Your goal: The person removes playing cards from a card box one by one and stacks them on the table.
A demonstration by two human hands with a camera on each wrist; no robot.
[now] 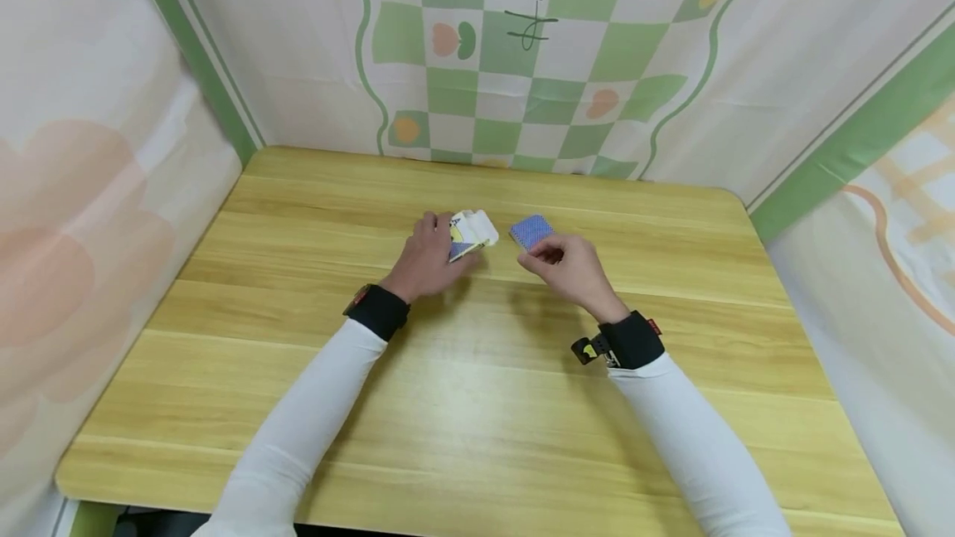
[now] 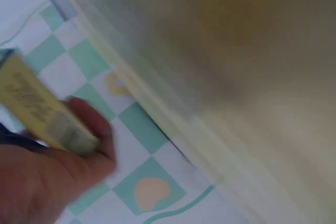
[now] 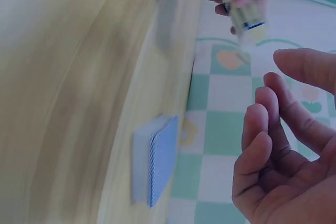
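Observation:
My left hand grips a playing-card box above the table, its white flap open towards the right. In the left wrist view, the thumb and fingers hold the yellow edge of the box, where print and a barcode show blurred. A squared deck of blue-backed playing cards lies on the table, right of the box. Just in front of the deck hovers my right hand, fingers loosely bent and holding nothing. The right wrist view shows a gap between those fingertips and the deck.
The light wooden table has rounded corners. Behind it hangs a green-and-white checked curtain, with more patterned fabric at the left and right sides. Black bands with small cameras sit on both wrists.

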